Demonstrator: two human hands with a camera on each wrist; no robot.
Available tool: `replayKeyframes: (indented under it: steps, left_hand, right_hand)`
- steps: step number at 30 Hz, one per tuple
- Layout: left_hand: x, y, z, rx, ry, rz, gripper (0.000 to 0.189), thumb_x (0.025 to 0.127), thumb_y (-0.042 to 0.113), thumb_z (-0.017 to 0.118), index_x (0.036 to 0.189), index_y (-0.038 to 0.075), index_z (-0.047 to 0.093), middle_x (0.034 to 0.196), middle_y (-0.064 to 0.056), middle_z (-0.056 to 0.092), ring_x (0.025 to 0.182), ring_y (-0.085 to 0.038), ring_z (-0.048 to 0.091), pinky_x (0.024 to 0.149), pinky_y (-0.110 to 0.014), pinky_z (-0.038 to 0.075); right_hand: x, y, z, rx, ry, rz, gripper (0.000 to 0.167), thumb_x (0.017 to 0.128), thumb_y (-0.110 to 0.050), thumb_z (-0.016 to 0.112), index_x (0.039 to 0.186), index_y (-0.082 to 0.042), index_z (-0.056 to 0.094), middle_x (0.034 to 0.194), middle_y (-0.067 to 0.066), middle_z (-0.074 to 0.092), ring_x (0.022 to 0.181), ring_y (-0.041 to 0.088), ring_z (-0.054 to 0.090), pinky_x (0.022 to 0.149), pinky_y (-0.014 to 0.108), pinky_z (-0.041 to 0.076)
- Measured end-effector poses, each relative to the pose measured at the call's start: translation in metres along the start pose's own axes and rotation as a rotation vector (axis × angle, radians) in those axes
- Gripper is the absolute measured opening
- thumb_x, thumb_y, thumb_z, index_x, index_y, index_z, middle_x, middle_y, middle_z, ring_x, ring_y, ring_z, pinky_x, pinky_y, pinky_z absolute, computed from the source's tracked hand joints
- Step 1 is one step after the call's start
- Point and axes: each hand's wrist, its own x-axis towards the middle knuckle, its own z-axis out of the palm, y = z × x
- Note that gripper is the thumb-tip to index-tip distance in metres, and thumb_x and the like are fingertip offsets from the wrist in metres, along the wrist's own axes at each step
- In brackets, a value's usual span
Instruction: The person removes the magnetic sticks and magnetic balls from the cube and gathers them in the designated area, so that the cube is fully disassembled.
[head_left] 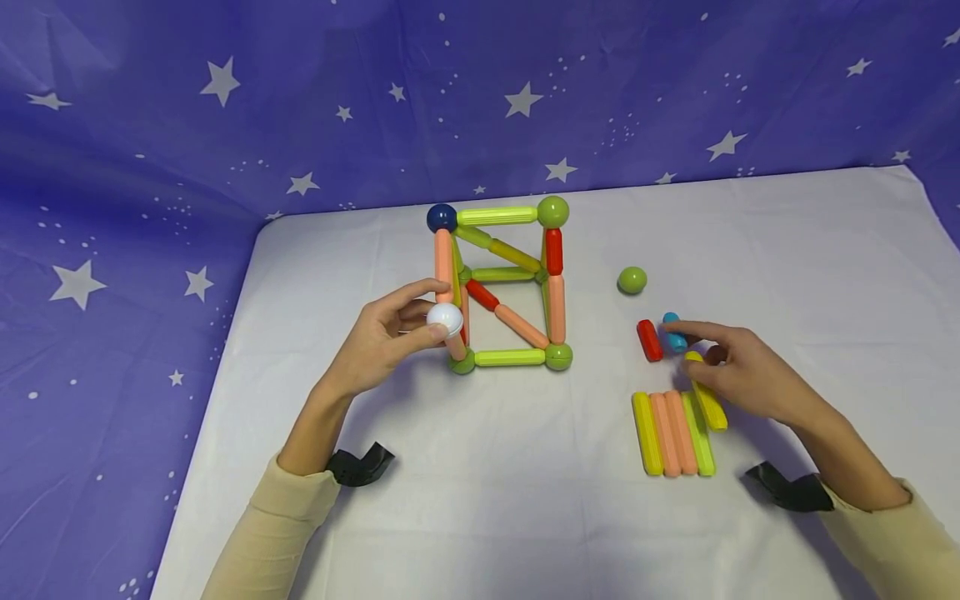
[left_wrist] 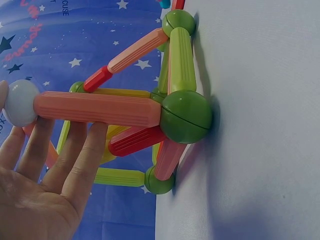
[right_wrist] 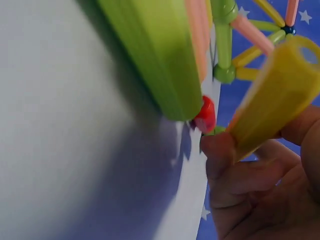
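My left hand (head_left: 382,342) grips a white ball (head_left: 445,320) between thumb and fingers, at the near left corner of a frame built of rods and balls. Below that ball a salmon rod (left_wrist: 95,108) runs down to a green ball (left_wrist: 186,117) on the table, with other fingers behind the rod. On the right, my right hand (head_left: 750,371) pinches a yellow rod (head_left: 710,404) by one end, tilted above the row of rods. Its index fingertip overlaps a short blue rod (head_left: 674,332) in the head view. A short red rod (head_left: 649,340) lies beside the blue one.
Near the right hand, yellow, salmon and light green rods (head_left: 679,433) lie in a row. A loose green ball (head_left: 632,280) sits right of the frame (head_left: 510,357). Behind the white-covered table (head_left: 495,517) hangs a blue cloth with stars (head_left: 480,75).
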Motion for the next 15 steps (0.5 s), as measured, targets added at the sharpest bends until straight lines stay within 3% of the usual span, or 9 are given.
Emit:
replayKeyframes:
  steps: [6,15]
  left_hand:
    - [-0.0001,0.0001,-0.0002,-0.004,-0.002,-0.002,0.049,0.092,0.007,0.069,0.139,0.005,0.053,0.119,-0.014,0.065,0.104,-0.028,0.065,0.086,-0.039,0.056]
    - [-0.0003,-0.0007,-0.0004,-0.009,-0.005,0.005,0.048,0.093,0.007,0.068,0.139,0.006,0.053,0.118,-0.014,0.065,0.105,-0.028,0.065,0.086,-0.038,0.056]
  right_hand:
    - [0.005,0.0056,-0.0042,-0.054,-0.069,0.03,0.047,0.09,0.003,0.061,0.137,-0.001,0.056,0.117,0.021,0.06,0.076,0.023,0.054,0.054,0.026,0.048]
    - [0.0101,0.0072,-0.0073,-0.068,-0.086,0.023,0.04,0.092,0.003,0.058,0.132,0.001,0.059,0.113,0.017,0.061,0.076,0.023,0.051,0.056,0.026,0.046]
